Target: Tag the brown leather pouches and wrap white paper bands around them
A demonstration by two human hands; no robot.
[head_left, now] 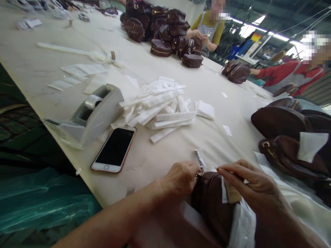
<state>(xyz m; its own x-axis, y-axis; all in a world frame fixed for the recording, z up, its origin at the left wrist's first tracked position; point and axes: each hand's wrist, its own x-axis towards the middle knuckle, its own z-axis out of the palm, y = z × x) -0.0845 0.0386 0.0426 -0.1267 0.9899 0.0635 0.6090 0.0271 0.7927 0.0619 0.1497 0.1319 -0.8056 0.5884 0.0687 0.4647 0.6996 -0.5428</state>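
A dark brown leather bag with gold-coloured metal fittings is in front of me at the table's near edge. My left hand is closed at the bag's top left corner, its fingertips around the metal fitting. A small white wrapped piece sticks up just past those fingers. Between thumb and forefinger, my right hand pinches the end of a thin white string stretched toward the left hand. A brown paper tag and a white label hang beside the right hand, and white wrapping covers the bag's right side.
A tape dispenser, a phone and a heap of white strips lie left and ahead. More brown bags stand at right, with a large pile at the far side. Two people work across the table.
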